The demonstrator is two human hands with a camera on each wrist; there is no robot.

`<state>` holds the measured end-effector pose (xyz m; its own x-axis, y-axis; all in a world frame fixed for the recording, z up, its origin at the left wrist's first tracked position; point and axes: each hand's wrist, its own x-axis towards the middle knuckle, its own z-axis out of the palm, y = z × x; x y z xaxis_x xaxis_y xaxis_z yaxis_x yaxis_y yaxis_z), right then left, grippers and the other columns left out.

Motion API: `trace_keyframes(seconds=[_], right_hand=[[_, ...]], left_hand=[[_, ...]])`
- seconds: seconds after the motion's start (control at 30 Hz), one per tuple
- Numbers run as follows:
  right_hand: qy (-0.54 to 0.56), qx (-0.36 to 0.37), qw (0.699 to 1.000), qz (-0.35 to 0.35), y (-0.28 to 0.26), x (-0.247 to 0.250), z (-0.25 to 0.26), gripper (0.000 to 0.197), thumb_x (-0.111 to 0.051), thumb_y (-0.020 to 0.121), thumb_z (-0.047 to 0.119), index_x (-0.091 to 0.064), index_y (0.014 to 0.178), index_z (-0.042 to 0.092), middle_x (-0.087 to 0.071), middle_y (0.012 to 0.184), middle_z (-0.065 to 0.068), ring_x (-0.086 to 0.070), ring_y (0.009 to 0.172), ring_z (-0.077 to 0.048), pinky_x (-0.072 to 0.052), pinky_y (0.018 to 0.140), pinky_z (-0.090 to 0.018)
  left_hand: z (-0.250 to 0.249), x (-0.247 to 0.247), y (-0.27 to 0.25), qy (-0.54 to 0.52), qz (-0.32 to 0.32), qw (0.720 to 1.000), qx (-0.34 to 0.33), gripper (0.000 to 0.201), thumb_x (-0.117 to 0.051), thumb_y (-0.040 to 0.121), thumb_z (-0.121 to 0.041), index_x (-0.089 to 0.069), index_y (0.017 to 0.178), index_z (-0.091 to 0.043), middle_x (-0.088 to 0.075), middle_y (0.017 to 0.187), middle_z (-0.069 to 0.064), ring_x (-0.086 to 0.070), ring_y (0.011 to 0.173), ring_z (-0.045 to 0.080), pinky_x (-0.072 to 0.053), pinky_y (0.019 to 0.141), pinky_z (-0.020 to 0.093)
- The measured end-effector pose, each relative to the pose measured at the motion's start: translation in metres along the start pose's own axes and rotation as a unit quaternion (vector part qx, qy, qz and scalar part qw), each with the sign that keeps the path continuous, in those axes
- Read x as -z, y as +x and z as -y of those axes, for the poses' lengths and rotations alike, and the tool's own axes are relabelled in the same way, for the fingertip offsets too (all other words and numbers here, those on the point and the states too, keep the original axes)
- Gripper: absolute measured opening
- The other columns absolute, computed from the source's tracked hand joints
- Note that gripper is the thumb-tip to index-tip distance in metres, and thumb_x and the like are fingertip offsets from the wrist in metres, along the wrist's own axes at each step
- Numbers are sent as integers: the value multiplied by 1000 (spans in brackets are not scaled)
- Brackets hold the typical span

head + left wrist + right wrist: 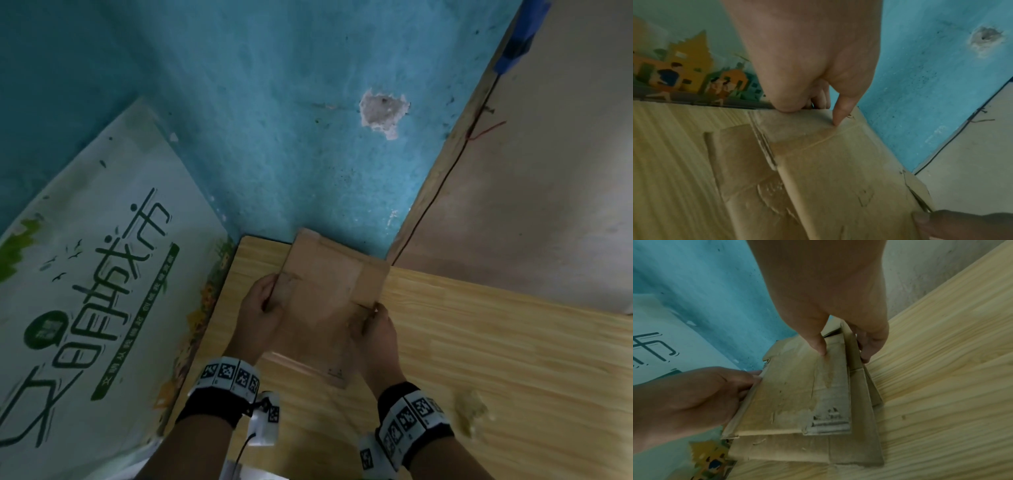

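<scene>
A flattened brown cardboard box (pixel 325 291) is held a little above a light wooden table (pixel 496 342) near its back left corner. My left hand (pixel 260 315) grips its left edge, thumb on top and fingers curled underneath. My right hand (pixel 376 329) pinches the right edge, thumb on the top face and fingers under the folded flaps. In the left wrist view the thumb tip presses on the cardboard (pixel 838 170). In the right wrist view the cardboard (pixel 797 394) shows several folded layers and a worn printed mark.
A teal wall (pixel 274 137) with a chipped patch (pixel 380 113) rises behind the table. A white and green poster (pixel 85 291) leans at the left. A beige panel (pixel 548 188) with a thin wire stands at the right. A pale smudge (pixel 471 409) marks the table.
</scene>
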<state>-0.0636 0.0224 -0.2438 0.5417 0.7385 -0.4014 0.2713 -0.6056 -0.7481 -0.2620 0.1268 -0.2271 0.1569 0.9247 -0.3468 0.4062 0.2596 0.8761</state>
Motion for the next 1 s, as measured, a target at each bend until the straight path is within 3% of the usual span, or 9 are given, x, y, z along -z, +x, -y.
trace_keyframes(seconds=[0.17,0.27,0.37,0.5,0.57,0.63,0.83,0.93,1.0], right_hand=[[9,-3,999,40,4,4,1,56,-54,103,28,-37,157,23,-64,133,-6,-63,118,-29,-53,95,-37],[-1,-22,998,59,6,8,-1,63,-51,103,28,-29,162,25,-64,136,-7,-63,119,-31,-54,100,-45],[-20,-21,997,69,7,14,-6,65,-51,103,25,-27,163,24,-64,136,-9,-62,118,-32,-53,100,-44],[-133,-23,988,80,2,21,-19,81,-51,97,19,-9,166,20,-52,139,-14,-53,120,-36,-46,107,-49],[-183,-26,979,88,-6,29,-26,89,-49,98,14,6,167,22,-42,143,-14,-45,123,-36,-40,107,-47],[-205,-23,974,96,-13,37,-33,90,-48,99,15,12,166,25,-35,148,-14,-41,127,-36,-38,110,-48],[-150,-31,985,77,-20,47,-52,93,-48,102,7,23,162,9,-16,170,-14,-22,151,-39,-24,125,-49],[-202,-15,973,108,-27,49,-54,90,-49,106,20,19,164,18,11,173,-16,-6,157,-41,-21,126,-52],[-256,6,960,117,-31,47,-57,97,-56,105,33,21,163,30,37,165,-19,17,157,-43,-12,127,-55]], left_hand=[[3,-17,13,-24,69,990,118,39,-72,89,-23,-60,124,-34,-71,118,-4,-70,107,23,-57,96,50],[4,-25,14,-37,33,986,159,33,-69,93,-34,-52,121,-26,-68,112,3,-69,97,23,-59,85,44],[5,-30,11,-58,45,983,171,41,-68,97,-22,-44,130,-24,-62,110,0,-67,98,24,-59,85,46],[8,-43,-6,77,130,985,78,47,-56,102,-28,-39,146,-33,-64,126,2,-67,108,24,-59,93,46],[9,-55,-17,163,164,970,73,70,-51,104,-30,-12,162,-28,-46,143,13,-56,123,32,-53,97,40],[14,-69,-26,217,164,959,82,77,-48,106,-30,4,163,-27,-28,149,15,-39,137,38,-44,108,44],[22,-94,-45,260,98,960,31,76,-50,105,-31,0,162,-25,1,162,4,-30,142,38,-25,122,48],[16,-109,-60,338,83,935,-61,72,-36,109,-33,13,161,-26,27,164,3,3,154,31,-9,128,49],[19,-117,-61,419,123,895,-90,72,-20,104,-53,14,162,-26,41,161,13,22,155,36,-6,128,53]])
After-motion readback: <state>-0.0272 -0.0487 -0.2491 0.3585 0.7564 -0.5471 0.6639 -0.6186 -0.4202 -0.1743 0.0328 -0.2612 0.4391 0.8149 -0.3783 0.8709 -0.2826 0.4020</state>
